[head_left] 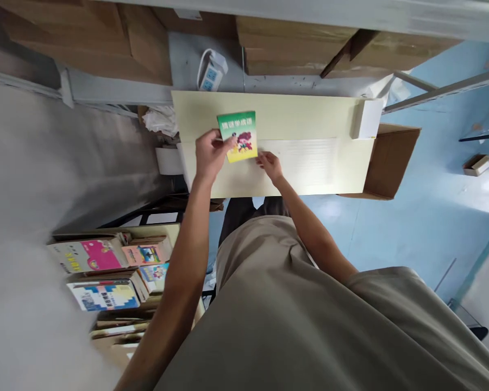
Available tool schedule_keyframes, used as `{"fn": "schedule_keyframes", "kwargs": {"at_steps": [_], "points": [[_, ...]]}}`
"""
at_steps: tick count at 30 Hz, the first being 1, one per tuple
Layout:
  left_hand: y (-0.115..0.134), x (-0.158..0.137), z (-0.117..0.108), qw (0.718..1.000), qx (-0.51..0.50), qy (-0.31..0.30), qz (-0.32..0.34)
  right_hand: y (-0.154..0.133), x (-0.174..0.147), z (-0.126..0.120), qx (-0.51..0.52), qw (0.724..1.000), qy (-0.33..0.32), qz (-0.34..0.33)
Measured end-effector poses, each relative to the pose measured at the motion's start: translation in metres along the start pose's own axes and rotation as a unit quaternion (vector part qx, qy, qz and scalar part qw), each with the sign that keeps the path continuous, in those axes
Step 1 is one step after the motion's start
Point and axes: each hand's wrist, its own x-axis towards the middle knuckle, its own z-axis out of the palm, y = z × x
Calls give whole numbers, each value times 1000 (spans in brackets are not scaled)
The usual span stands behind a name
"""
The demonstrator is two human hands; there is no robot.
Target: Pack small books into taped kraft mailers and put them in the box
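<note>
A thin booklet (pixel 248 122) with a green and yellow cover, pink flower-like artwork and a line of characters is held above the pale yellow table. My left hand (pixel 212 155) grips its left side, thumb lying on the cover. At the booklet's lower right edge is my right hand (pixel 271 164), fingers curled with the tips against that edge. A white sheet with faint printed lines (pixel 309 157) lies flat on the table (pixel 212 182), to the right of my right hand.
A small white box (pixel 369 119) sits at the table's right end, beside an open cardboard box (pixel 395 163). Behind the table are a power strip (pixel 212 73) and cardboard cartons (pixel 293 49) under a shelf beam. Stacked books (pixel 101 296) stand at lower left.
</note>
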Motion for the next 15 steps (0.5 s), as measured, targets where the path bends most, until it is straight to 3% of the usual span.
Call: {"fn": "schedule_keyframes", "kwargs": {"at_steps": [5,9,12,15], "points": [[-17,-54,137,970,-138,-110,-168,35,-31,-124,55,998,22,-2],[-15,-72,232,961,-116,-137,-212,61,-43,-188,12,996,78,-39],[-12,-73,269,966,-104,-112,-209,74,-39,-214,-24,993,110,-36],[-13,-70,282,975,-68,-83,-196,79,-29,-224,-47,992,107,-35]]}}
